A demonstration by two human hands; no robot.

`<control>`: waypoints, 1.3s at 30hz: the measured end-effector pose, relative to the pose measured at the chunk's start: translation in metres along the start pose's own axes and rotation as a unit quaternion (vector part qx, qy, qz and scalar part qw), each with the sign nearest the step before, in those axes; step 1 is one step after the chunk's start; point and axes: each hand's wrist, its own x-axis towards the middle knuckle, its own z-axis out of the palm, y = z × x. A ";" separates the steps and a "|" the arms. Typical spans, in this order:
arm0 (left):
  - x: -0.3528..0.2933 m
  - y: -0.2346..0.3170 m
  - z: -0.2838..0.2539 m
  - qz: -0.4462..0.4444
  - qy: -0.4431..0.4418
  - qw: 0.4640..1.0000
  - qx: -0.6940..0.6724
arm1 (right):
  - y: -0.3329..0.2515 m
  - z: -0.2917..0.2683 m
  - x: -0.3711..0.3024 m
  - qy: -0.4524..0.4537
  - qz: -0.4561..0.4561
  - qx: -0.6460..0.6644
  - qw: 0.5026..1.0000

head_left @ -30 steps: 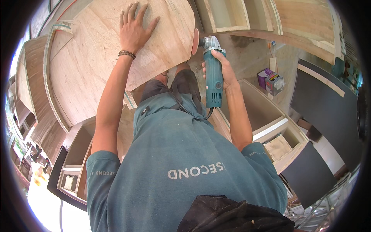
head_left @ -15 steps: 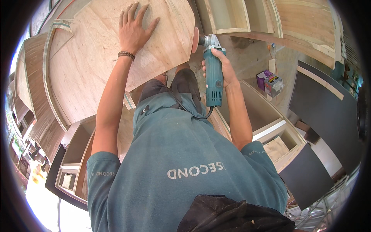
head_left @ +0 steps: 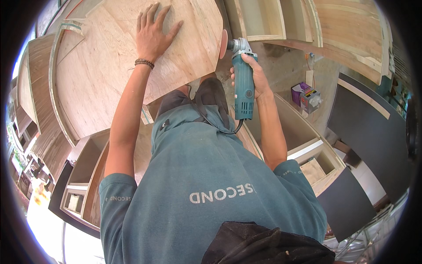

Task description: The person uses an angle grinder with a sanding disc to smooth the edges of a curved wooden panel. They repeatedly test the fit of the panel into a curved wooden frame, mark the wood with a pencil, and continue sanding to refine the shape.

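Observation:
My left hand (head_left: 154,37) lies flat with spread fingers on a large pale plywood panel (head_left: 105,75). In my right hand (head_left: 255,77) is a teal angle grinder (head_left: 243,90), gripped around its body with the thumb near the metal head. A reddish sanding disc (head_left: 223,44) on the grinder stands on edge against or very close to the panel's right edge; whether it touches I cannot tell. The grinder's black cord (head_left: 239,127) loops from its lower end across my shirt.
Open wooden cabinet frames (head_left: 259,20) stand at the far right, with more beside my legs. A purple and grey box (head_left: 307,97) sits on the floor to the right. Dark panels (head_left: 367,119) lean beyond it. Curved plywood pieces (head_left: 48,97) are at the left.
The grinder and its disc have shifted very slightly along the panel's right edge. My left hand stays flat on the panel, in nearly the same spot.

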 end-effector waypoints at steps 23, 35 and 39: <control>0.000 0.002 -0.001 0.004 0.016 1.000 -0.012 | 0.018 0.001 -0.011 0.014 -0.001 0.017 1.000; -0.001 0.001 0.001 0.007 0.014 1.000 -0.005 | 0.031 0.002 -0.019 0.017 -0.007 0.029 0.999; -0.001 0.001 0.002 0.008 0.016 1.000 -0.009 | 0.037 0.000 -0.018 0.018 -0.009 0.028 0.999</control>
